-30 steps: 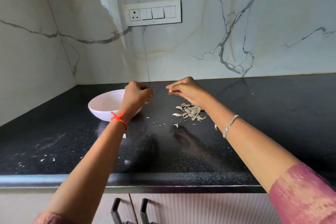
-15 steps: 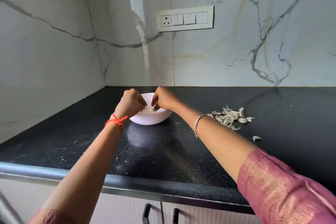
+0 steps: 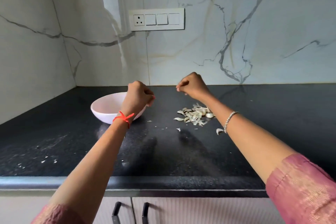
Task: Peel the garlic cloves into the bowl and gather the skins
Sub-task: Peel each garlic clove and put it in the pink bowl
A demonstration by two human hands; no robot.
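The two hands are hanging apart above the black counter (image 3: 272, 123). The left hand (image 3: 138, 96) is sitting over the right edge of the white bowl (image 3: 107, 107), fingers curled (round anything or nothing, I cannot tell). The right hand (image 3: 192, 85) is curling above the pile of garlic skins (image 3: 194, 114), and what it is pinching, if anything, is too small to tell. A loose piece (image 3: 219, 131) is lying beside the right wrist.

A black, speckled bench (image 3: 272, 114) runs from side to side, with a shiny front edge. Behind it stands a white wall (image 3: 200, 51) with grey, wiggly lines like marble. On the wall is a white switch plate (image 3: 156, 19) with one socket and three switches. Under the bench are pale cupboard doors (image 3: 200, 211). The left handle (image 3: 115, 212) and the right handle (image 3: 145, 212) are black and close together.
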